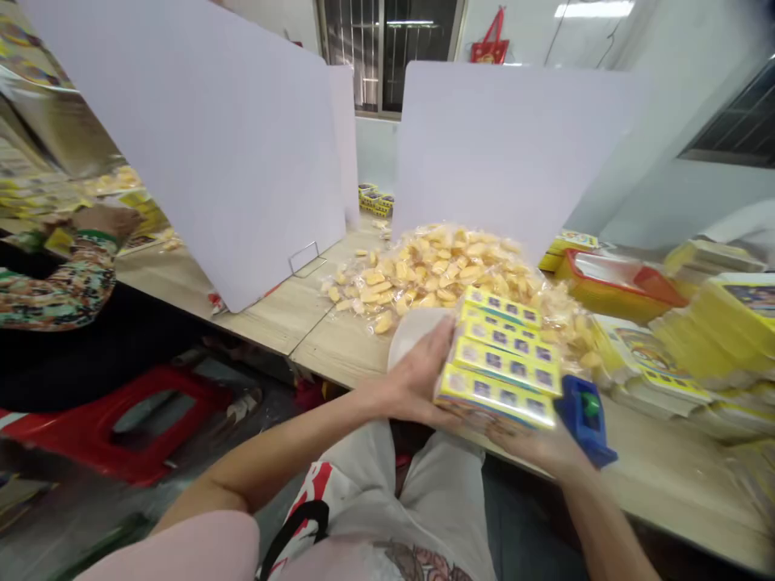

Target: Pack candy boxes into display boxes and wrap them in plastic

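Left hand and right hand grip a stack of 4 yellow boxes (one hand each side) at the table's near edge. Blue tape dispenser touches it; bagged yellow pieces lie behind.

You can't read any text here: the print on the yellow boxes and the flat yellow cartons is too blurred.

White divider panels stand on a pale wooden table. Behind, a barred dark window in a white wall; ceiling light above; red plastic stool on grey floor.
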Tool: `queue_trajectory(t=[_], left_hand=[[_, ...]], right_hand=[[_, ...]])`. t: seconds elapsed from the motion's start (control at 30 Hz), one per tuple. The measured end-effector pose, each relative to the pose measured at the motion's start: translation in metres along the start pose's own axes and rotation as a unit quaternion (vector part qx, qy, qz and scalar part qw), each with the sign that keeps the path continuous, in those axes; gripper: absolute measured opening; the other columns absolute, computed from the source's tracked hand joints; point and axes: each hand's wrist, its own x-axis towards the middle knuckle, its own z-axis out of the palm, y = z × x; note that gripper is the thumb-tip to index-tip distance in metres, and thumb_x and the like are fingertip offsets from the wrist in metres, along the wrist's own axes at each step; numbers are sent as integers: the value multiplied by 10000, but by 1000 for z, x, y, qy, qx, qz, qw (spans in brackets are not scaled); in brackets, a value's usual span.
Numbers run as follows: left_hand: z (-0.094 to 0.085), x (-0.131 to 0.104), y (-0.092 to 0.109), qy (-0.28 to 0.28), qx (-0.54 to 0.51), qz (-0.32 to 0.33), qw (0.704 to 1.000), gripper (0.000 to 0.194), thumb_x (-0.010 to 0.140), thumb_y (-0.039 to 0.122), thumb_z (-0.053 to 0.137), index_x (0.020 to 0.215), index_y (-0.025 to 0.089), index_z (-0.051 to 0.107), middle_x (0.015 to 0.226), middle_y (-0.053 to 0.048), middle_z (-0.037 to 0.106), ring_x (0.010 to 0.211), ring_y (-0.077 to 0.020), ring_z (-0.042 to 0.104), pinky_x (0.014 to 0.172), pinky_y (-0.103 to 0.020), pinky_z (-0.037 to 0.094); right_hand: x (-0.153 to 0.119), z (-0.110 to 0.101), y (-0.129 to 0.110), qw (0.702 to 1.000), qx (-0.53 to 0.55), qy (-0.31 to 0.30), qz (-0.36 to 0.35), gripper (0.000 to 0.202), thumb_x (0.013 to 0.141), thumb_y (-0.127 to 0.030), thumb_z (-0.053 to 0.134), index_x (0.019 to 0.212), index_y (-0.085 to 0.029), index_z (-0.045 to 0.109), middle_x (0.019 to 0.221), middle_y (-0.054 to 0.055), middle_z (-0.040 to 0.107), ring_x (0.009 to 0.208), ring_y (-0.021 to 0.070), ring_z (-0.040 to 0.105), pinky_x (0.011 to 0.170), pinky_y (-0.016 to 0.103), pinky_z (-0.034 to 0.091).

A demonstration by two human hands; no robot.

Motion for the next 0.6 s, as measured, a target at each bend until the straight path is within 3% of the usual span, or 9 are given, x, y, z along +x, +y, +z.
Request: queue_trajectory(t=[0.07, 0.13, 0.2, 0.27, 0.37, 0.47, 0.53, 0.6], left_hand=[[-24, 0, -23, 0, 139, 102, 985, 1225, 602, 477, 826, 1533, 95, 127, 1605, -153, 100, 1467, -415, 48, 1213, -525, 7], [-38, 1, -51, 9, 223, 136, 965, 1209, 637, 517, 794, 1533, 85, 108, 1602, -178, 86, 1473, -397, 37, 1204, -508, -45], [-45, 0, -77, 18, 249, 118, 961, 1219, 627, 538, 793, 1534, 90, 113, 1587, -211, 130, 1473, -392, 61, 1192, -511, -83], [-47, -5, -97, 26, 255, 82, 963, 1228, 605, 548, 800, 1532, 98, 133, 1566, -235, 188, 1469, -401, 84, 1179, -531, -103], [-45, -21, -111, 43, 236, 39, 970, 1324, 516, 622, 824, 1529, 94, 154, 1575, -228, 156, 1469, -413, 29, 1193, -530, -55], [-42, -34, -118, 130, 140, 28, 981, 1342, 565, 832, 646, 1546, 128, 62, 1617, -136, 13, 1482, -357, -37, 1223, -462, 24], [-40, -34, -123, 202, 10, -17, 979, 1159, 712, 905, 324, 1551, 177, -4, 1626, -60, -7, 1494, -278, -8, 1231, -402, 82], [-36, -25, -130, 218, -129, -87, 963, 1013, 779, 868, 87, 1553, 221, -2, 1625, -8, 40, 1493, -221, 73, 1223, -363, 163]], right_hand=[[27, 34, 5, 999, -16, -40, -10, 457, 687, -514, 754, 1072, -277, 689, 1200, 113, 681, 1181, 366, 582, 993, 624, 422], [48, 59, 17, 996, -36, -75, -38, 586, 563, -335, 867, 1111, -252, 679, 1226, 107, 668, 1216, 355, 557, 1078, 587, 361], [59, 73, 30, 991, -50, -103, -63, 681, 515, -239, 884, 1156, -238, 653, 1248, 101, 653, 1236, 341, 541, 1106, 572, 335], [65, 77, 41, 990, -53, -112, -69, 650, 521, -240, 876, 1132, -223, 653, 1190, 100, 677, 1227, 337, 547, 1090, 585, 349], [66, 72, 51, 990, -38, -133, -33, 622, 486, -248, 892, 1065, -199, 669, 1088, 111, 707, 1217, 342, 553, 1074, 575, 373], [64, 65, 55, 991, 56, -113, -50, 789, 467, -397, 905, 1188, -255, 619, 1257, 95, 639, 1301, 324, 485, 1086, 537, 374], [66, 66, 58, 986, 148, -21, -80, 831, 536, -651, 795, 1265, -322, 570, 1390, 51, 548, 1369, 300, 410, 1099, 514, 367], [70, 77, 64, 975, 203, 75, -46, 787, 646, -817, 581, 1271, -338, 572, 1404, 35, 541, 1366, 295, 419, 1076, 516, 396]])
